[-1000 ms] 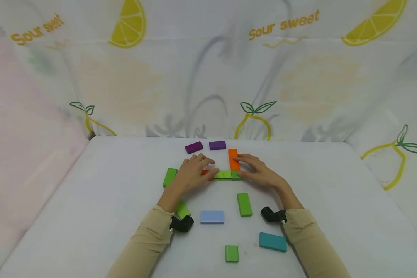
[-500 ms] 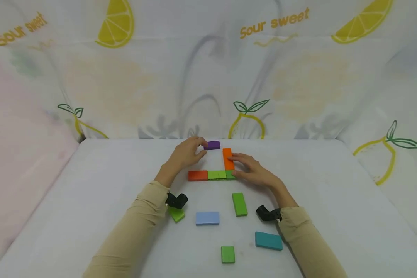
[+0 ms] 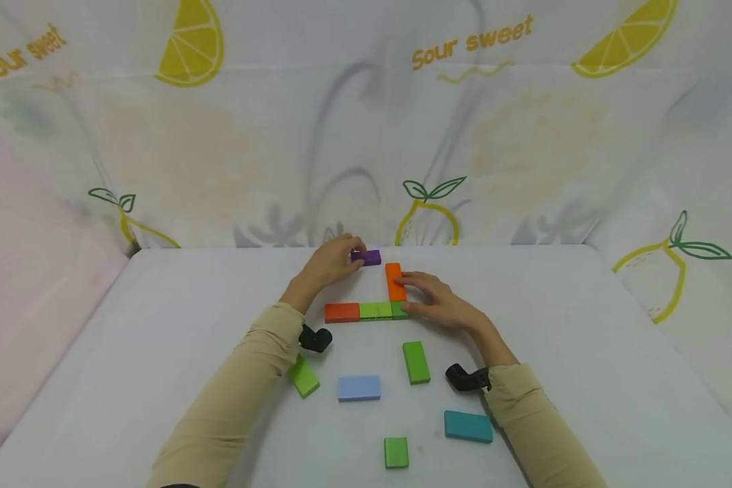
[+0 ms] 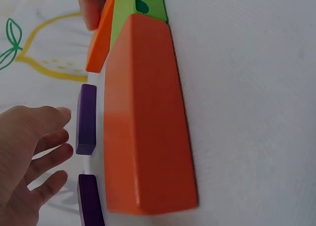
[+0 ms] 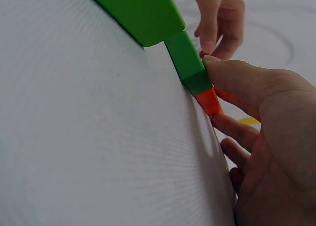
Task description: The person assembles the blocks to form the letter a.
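At the back of the table my left hand [image 3: 332,263] reaches around the left end of a purple block [image 3: 372,257]. In the left wrist view its fingers are spread loosely beside that purple block [image 4: 87,117], and a darker purple block [image 4: 90,201] lies close by, hidden in the head view. My right hand [image 3: 440,301] rests against the row's right end: the thumb touches a green block [image 5: 190,63], a fingertip an orange block [image 3: 394,283] standing out behind it. A red-orange block [image 3: 341,313] and a light green block [image 3: 375,311] continue the row leftward.
Nearer on the white table [image 3: 555,325] lie a green block [image 3: 416,362], a pale blue block [image 3: 359,388], a teal block [image 3: 468,426] and a small green block [image 3: 396,453]. A lime block [image 3: 305,377] is partly under the left forearm. A lemon-print cloth [image 3: 268,135] hangs behind.
My left hand has moved from over the red-orange block to the back, beside the purple block, uncovering the row's left end. The right hand stays at the orange and green blocks.
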`<state>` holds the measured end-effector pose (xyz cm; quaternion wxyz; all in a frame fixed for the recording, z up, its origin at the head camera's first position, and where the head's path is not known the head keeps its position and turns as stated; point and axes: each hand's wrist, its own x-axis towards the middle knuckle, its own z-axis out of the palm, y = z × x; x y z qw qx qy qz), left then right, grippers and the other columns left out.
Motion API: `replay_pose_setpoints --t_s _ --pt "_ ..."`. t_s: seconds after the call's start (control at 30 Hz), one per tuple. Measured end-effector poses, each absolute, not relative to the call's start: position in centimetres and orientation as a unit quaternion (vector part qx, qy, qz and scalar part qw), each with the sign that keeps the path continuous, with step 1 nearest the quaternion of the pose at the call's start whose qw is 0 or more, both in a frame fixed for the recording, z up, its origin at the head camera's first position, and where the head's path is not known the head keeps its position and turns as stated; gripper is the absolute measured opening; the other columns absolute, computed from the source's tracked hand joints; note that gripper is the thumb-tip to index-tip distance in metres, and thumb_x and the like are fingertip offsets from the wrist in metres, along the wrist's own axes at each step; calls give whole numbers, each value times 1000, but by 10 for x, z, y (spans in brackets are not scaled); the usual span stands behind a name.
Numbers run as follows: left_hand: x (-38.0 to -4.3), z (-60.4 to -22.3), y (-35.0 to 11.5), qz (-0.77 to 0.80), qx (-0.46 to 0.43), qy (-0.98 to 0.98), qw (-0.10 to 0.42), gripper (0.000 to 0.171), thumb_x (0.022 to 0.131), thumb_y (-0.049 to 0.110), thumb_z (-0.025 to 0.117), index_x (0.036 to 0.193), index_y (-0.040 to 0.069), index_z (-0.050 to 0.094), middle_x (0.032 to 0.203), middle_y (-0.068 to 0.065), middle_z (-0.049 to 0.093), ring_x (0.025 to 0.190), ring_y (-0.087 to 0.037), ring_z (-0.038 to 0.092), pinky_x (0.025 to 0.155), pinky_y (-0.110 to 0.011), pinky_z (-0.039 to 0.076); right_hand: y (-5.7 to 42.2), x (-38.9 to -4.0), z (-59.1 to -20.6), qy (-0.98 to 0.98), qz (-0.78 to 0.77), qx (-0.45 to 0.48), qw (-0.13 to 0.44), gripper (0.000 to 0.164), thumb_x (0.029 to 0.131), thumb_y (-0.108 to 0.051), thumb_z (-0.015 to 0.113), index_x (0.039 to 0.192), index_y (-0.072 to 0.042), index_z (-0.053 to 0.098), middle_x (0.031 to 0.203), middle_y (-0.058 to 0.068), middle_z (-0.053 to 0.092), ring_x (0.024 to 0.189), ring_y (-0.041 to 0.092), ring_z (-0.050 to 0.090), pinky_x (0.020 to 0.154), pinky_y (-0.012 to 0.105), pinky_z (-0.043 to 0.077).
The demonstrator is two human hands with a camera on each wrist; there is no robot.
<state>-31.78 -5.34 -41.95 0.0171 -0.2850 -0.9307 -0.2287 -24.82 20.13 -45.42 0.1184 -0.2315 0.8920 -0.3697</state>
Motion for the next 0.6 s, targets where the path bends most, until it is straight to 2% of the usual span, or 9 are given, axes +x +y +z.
replay_pose_setpoints --t_s 0.27,0.6 --pt "-321 -426 -45 -195 -283 -939 19 28 88 16 65 115 9 64 118 -12 61 108 -29 57 99 -42 45 202 -247 -455 893 -365 -241 107 51 91 -32 60 140 -23 46 152 9 32 143 32 21 112 62 14" --pt "-325 -430 -42 -180 -287 -941 23 28 88 8 64 116 9 66 122 -13 61 115 -30 55 102 -42 42 203 -249 -456 894 -363 -240 110 51 92 -31 60 140 -19 46 153 11 29 143 33 19 112 61 11"
